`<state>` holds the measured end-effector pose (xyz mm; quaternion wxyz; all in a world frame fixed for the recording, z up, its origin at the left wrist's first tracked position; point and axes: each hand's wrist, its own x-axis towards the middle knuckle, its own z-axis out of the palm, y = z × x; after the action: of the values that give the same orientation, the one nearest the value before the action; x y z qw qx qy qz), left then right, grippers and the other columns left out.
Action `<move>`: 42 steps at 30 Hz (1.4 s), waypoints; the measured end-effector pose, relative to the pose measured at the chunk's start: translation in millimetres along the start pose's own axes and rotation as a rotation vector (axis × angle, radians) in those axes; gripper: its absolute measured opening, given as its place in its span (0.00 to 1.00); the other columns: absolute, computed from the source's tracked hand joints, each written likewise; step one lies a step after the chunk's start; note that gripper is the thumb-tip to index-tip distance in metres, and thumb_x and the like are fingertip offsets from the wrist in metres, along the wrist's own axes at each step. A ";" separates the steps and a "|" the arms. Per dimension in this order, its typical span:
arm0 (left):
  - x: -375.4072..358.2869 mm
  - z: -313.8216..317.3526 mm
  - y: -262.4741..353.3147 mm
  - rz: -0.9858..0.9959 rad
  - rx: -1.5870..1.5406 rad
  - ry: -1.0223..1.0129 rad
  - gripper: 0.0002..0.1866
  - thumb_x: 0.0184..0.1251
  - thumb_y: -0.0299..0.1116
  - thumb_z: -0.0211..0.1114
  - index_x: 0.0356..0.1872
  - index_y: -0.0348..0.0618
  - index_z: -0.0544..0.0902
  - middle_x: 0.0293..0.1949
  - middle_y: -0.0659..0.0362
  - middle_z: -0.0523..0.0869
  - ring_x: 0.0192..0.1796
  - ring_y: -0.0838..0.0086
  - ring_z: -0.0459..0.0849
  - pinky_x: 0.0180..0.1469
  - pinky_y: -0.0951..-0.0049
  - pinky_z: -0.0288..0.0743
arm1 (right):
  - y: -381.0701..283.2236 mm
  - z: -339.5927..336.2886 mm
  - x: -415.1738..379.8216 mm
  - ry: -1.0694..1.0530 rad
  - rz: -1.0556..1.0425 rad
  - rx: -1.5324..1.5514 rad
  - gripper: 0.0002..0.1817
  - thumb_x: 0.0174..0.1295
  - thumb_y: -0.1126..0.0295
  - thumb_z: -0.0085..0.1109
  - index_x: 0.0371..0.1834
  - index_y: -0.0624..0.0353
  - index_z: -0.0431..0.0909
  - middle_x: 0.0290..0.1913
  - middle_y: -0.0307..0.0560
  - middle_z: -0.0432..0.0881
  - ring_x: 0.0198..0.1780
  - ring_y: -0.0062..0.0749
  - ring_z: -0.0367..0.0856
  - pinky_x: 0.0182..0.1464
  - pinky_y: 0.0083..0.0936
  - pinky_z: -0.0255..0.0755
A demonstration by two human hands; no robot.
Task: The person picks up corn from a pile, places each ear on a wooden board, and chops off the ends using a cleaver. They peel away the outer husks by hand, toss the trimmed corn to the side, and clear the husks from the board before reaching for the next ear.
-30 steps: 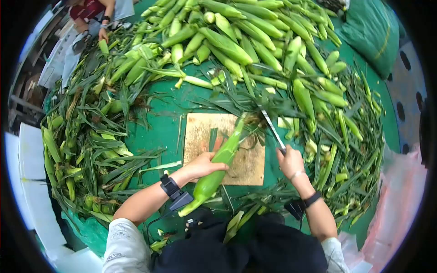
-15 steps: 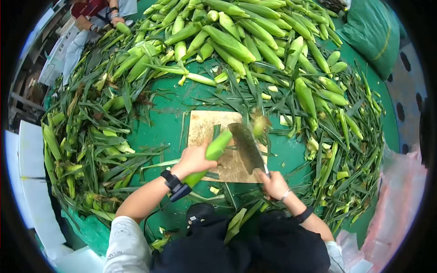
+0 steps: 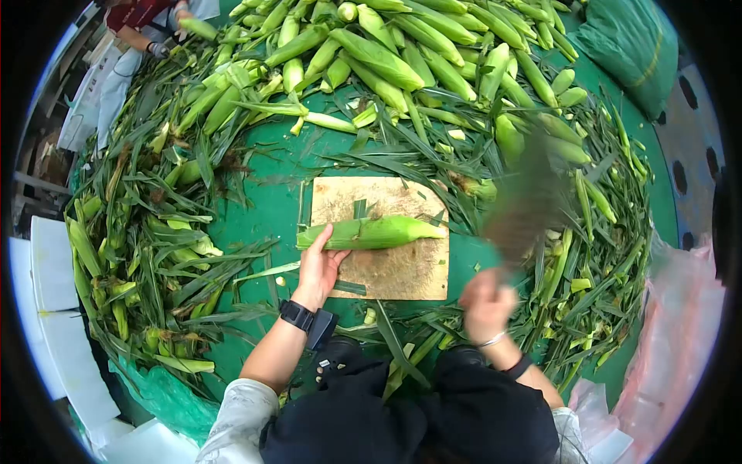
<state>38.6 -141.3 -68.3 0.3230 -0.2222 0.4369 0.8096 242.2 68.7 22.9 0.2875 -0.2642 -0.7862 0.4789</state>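
A pale wooden board (image 3: pixel 402 271), square and scuffed with cut marks, lies on a smooth green sheet (image 3: pixel 263 209). Across it rests one corn cob (image 3: pixel 375 232) in its husk, long, ribbed and light green, tapering to a point at the right, its blunt end at the left edge of the board.

The left hand (image 3: pixel 317 271) presses down on the cob's left end with fingers nearly flat and spread, the palm on the board's near left corner; it steadies rather than wraps. A black band (image 3: pixel 296 315) with a small boxy unit sits on that wrist.

The right hand (image 3: pixel 485 304) is closed around the handle of a cleaver (image 3: pixel 525 203), raised to the right of the board. The broad blade is a dark blur, so its edge and finish cannot be made out. A thin bracelet rings that wrist.

A heap of husked cobs (image 3: pixel 402 54), glossy and plump, fills the far side. Limp, strap-like leaves (image 3: pixel 147 224) lie thick on the left and right. A green sack (image 3: pixel 638 54) sits far right. At the far left another person's hand (image 3: pixel 182 15) holds a cob.

No writing is legible.
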 end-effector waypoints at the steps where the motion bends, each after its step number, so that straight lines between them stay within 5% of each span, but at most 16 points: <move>1: -0.9 -4.1 -2.0 0.002 -0.006 -0.023 0.19 0.66 0.38 0.65 0.53 0.40 0.76 0.49 0.54 0.82 0.52 0.66 0.81 0.56 0.62 0.75 | 5.1 10.5 -9.4 -0.183 0.132 -0.223 0.14 0.68 0.65 0.53 0.29 0.66 0.72 0.20 0.57 0.77 0.20 0.42 0.78 0.24 0.37 0.70; 2: -6.7 -3.5 -1.3 0.004 -0.013 -0.016 0.19 0.66 0.38 0.65 0.53 0.40 0.76 0.49 0.54 0.82 0.52 0.66 0.81 0.56 0.62 0.75 | 25.8 17.3 -20.3 -0.500 0.490 -0.316 0.18 0.66 0.62 0.55 0.29 0.70 0.73 0.22 0.66 0.76 0.24 0.56 0.80 0.28 0.43 0.70; 7: -22.9 35.6 24.7 0.103 0.251 0.108 0.16 0.61 0.33 0.70 0.47 0.40 0.79 0.44 0.57 0.85 0.45 0.70 0.84 0.42 0.64 0.81 | 21.2 3.0 -28.4 -0.444 0.658 -0.333 0.21 0.64 0.59 0.57 0.27 0.70 0.77 0.22 0.69 0.77 0.30 0.63 0.81 0.31 0.46 0.71; 9: -20.1 82.3 42.2 0.302 0.345 0.127 0.16 0.59 0.34 0.71 0.46 0.40 0.80 0.41 0.58 0.85 0.42 0.72 0.85 0.39 0.66 0.80 | 35.9 -17.3 -39.1 -0.359 0.445 -0.562 0.20 0.63 0.59 0.58 0.26 0.70 0.77 0.22 0.68 0.76 0.25 0.61 0.79 0.30 0.44 0.70; 12: 22.4 130.0 117.4 0.470 0.289 -0.055 0.20 0.63 0.42 0.68 0.51 0.42 0.78 0.45 0.59 0.84 0.48 0.70 0.83 0.44 0.65 0.79 | 56.4 -86.8 -39.0 -0.117 0.614 -0.550 0.19 0.64 0.64 0.57 0.22 0.70 0.73 0.14 0.44 0.68 0.20 0.27 0.62 0.23 0.38 0.61; 17: 93.6 202.1 232.9 0.340 -0.255 -0.688 0.30 0.69 0.47 0.61 0.60 0.31 0.68 0.54 0.46 0.78 0.57 0.60 0.80 0.56 0.59 0.78 | 103.8 -221.4 -51.7 0.123 0.522 -0.821 0.16 0.67 0.62 0.56 0.40 0.69 0.76 0.24 0.42 0.73 0.28 0.26 0.67 0.31 0.29 0.64; 20: 151.6 126.7 275.3 0.959 0.920 -0.116 0.19 0.63 0.42 0.65 0.45 0.34 0.83 0.36 0.50 0.88 0.38 0.61 0.87 0.40 0.68 0.79 | 12.8 -191.2 -34.0 0.130 0.536 -0.873 0.28 0.66 0.49 0.57 0.50 0.69 0.78 0.34 0.61 0.82 0.33 0.49 0.75 0.40 0.39 0.71; 23: 154.5 -9.9 302.2 0.985 1.789 0.570 0.13 0.52 0.29 0.63 0.39 0.34 0.82 0.41 0.41 0.84 0.45 0.46 0.82 0.47 0.54 0.77 | 21.7 -183.5 -46.9 0.128 0.623 -0.842 0.31 0.65 0.45 0.56 0.48 0.69 0.80 0.35 0.62 0.83 0.37 0.52 0.78 0.42 0.39 0.72; 25: 139.5 -82.7 312.0 0.456 2.233 0.712 0.19 0.51 0.25 0.64 0.48 0.40 0.79 0.51 0.48 0.80 0.57 0.53 0.78 0.55 0.59 0.75 | 3.5 -151.9 -50.9 0.171 0.582 -0.996 0.30 0.65 0.45 0.56 0.39 0.69 0.82 0.30 0.62 0.82 0.30 0.48 0.74 0.37 0.39 0.70; 27: 123.7 -136.1 311.7 0.839 2.533 0.675 0.20 0.52 0.24 0.65 0.49 0.46 0.78 0.51 0.53 0.80 0.58 0.57 0.77 0.56 0.60 0.75 | 61.9 -166.8 -71.4 0.141 0.617 -0.698 0.14 0.65 0.64 0.60 0.40 0.67 0.77 0.23 0.41 0.72 0.28 0.24 0.68 0.31 0.28 0.63; 29: 124.8 -126.3 314.3 0.724 2.575 0.628 0.20 0.50 0.28 0.70 0.48 0.49 0.79 0.50 0.56 0.80 0.56 0.57 0.77 0.56 0.58 0.74 | 35.4 -138.7 -58.7 -0.132 0.733 -0.536 0.12 0.63 0.67 0.61 0.39 0.66 0.77 0.23 0.42 0.71 0.28 0.21 0.67 0.31 0.25 0.62; 30: 119.8 -113.1 309.5 0.688 2.504 0.583 0.25 0.45 0.33 0.75 0.48 0.48 0.78 0.47 0.56 0.80 0.52 0.57 0.78 0.55 0.58 0.73 | 35.3 -121.1 -60.7 -0.195 0.390 -0.552 0.11 0.63 0.68 0.60 0.39 0.66 0.76 0.20 0.41 0.69 0.26 0.19 0.65 0.28 0.24 0.59; 31: 109.9 -95.3 296.7 0.918 2.378 0.483 0.28 0.41 0.37 0.78 0.48 0.47 0.79 0.44 0.55 0.80 0.51 0.57 0.78 0.54 0.60 0.72 | 32.1 -108.0 -63.6 -0.192 0.268 -0.903 0.10 0.61 0.68 0.60 0.35 0.66 0.75 0.17 0.39 0.66 0.23 0.18 0.62 0.25 0.25 0.56; 34: 67.7 -8.2 228.4 1.306 2.088 0.183 0.29 0.38 0.33 0.77 0.45 0.37 0.77 0.50 0.48 0.77 0.57 0.53 0.72 0.57 0.56 0.68 | 20.5 -76.7 -41.6 -0.455 0.565 -0.464 0.15 0.60 0.65 0.62 0.26 0.67 0.74 0.14 0.41 0.64 0.20 0.22 0.58 0.22 0.30 0.55; 38: 38.1 93.5 134.1 0.994 1.302 -0.160 0.28 0.39 0.33 0.73 0.41 0.32 0.70 0.41 0.41 0.79 0.45 0.44 0.79 0.48 0.56 0.74 | 21.1 -58.9 -22.7 -0.640 0.681 -0.430 0.19 0.59 0.62 0.65 0.21 0.66 0.72 0.13 0.44 0.64 0.18 0.25 0.57 0.22 0.31 0.58; 42: 18.2 124.2 57.5 0.314 1.659 -0.490 0.45 0.44 0.36 0.70 0.61 0.28 0.54 0.37 0.37 0.83 0.39 0.43 0.83 0.42 0.54 0.77 | 61.6 -70.6 -39.2 -0.467 0.708 -0.226 0.20 0.62 0.62 0.63 0.21 0.65 0.70 0.12 0.43 0.65 0.17 0.23 0.61 0.21 0.30 0.60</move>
<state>-24.9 -53.2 16.9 0.3497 0.3268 0.8284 0.2910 327.9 108.8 -14.1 -0.1107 -0.4319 -0.7386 0.5056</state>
